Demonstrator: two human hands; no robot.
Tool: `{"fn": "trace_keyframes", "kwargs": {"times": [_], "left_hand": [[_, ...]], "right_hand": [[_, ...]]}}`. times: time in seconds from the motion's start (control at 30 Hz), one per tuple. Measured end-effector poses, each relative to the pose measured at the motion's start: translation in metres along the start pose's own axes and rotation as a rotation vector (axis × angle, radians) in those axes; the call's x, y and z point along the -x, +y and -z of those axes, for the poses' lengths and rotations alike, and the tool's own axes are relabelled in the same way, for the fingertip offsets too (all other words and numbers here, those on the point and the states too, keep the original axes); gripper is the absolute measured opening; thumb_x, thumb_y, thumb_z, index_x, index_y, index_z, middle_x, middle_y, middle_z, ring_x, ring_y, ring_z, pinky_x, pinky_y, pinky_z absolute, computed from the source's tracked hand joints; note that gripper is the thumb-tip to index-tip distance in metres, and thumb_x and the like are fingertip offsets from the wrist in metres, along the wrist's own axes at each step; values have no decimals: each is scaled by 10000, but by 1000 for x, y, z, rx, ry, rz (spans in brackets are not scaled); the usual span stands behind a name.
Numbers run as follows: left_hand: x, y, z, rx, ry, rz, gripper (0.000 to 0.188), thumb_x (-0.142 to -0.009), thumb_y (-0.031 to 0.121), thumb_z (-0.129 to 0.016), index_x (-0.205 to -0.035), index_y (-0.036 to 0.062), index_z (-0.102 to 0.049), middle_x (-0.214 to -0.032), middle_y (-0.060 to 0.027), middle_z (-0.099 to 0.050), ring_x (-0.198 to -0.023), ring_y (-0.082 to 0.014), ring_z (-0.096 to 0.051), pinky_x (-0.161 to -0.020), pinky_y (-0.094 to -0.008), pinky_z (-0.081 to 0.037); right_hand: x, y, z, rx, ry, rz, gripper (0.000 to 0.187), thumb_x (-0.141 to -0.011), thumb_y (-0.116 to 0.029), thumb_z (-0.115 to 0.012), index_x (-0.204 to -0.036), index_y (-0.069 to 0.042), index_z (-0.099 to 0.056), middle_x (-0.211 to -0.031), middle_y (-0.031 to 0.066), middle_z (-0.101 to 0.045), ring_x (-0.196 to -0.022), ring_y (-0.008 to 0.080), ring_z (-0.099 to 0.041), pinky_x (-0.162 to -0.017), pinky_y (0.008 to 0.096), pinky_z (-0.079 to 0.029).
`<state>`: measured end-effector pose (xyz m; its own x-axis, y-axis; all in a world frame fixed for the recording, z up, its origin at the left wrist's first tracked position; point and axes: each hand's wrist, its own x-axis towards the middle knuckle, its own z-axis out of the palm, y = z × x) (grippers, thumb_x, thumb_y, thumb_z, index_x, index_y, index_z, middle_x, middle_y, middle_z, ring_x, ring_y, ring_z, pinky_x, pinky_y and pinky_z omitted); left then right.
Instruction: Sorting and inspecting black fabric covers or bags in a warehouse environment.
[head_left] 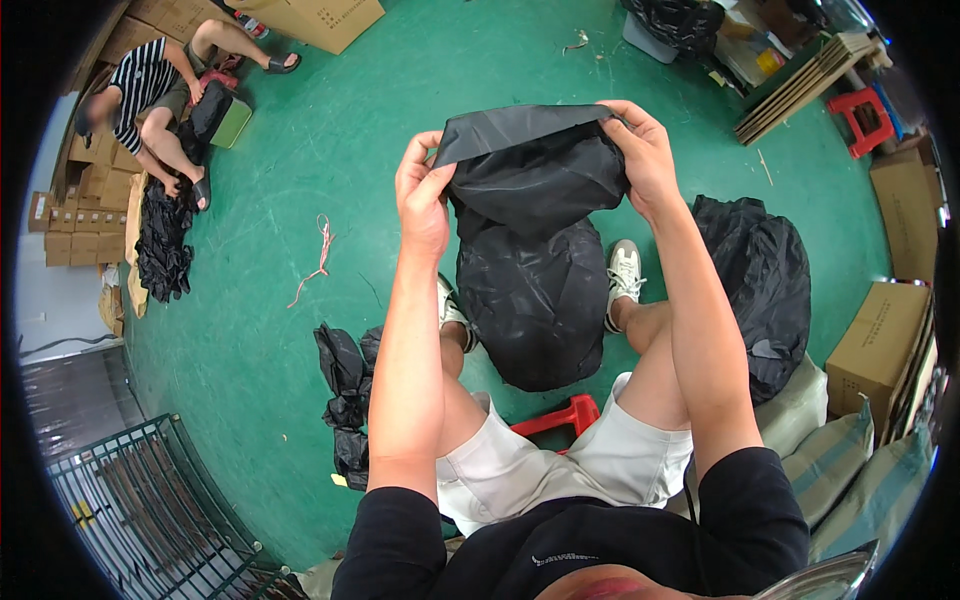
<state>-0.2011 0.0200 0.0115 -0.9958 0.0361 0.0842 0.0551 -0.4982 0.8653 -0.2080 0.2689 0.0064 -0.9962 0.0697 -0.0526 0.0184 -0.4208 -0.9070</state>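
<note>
Left hand [422,195] pinches one end of a piece of black cloth [540,175], thumb on the near face, fingers behind. Right hand [640,155] grips the opposite end the same way, at the upper corner. The cloth is held up off the green floor [250,330], stretched between the two hands, its top strip fairly taut, the lower part sagging in folds. From here it hangs in front of a plump black bundle [535,310] standing on the floor between the person's shoes [625,270]; cannot tell whether cloth and bundle are joined. My reading on handling: light, limp, thin, a little slick given the sheen; unlikely to break, likely to slump wherever unsupported. Best taken by the two ends of the upper edge, thumb against fingers, with some outward tension to keep it flat. A second black heap [755,290] lies to the person's right, toward the floor's right edge, where cartons [880,330] stand. Small black folded packs [345,385] sit by the left knee. Near the floor's upper left corner a seated co-worker [150,90] reaches down to more black material [163,240].
</note>
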Motion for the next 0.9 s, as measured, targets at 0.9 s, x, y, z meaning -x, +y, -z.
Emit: {"fn": "trace_keyframes", "kwargs": {"times": [0.9], "left_hand": [[23,37,30,212,-228,231,203,-932,156,-633,-1027,-23,-628,-1002,-103,-687,-919,-175,-648,-836,-299,-493]], "right_hand": [[1,-24,35,529,-193,37,118,-923,-69,-622,-885,40,-648,-787,-29,-621,-722,27,-533,-631,201,-447]]}}
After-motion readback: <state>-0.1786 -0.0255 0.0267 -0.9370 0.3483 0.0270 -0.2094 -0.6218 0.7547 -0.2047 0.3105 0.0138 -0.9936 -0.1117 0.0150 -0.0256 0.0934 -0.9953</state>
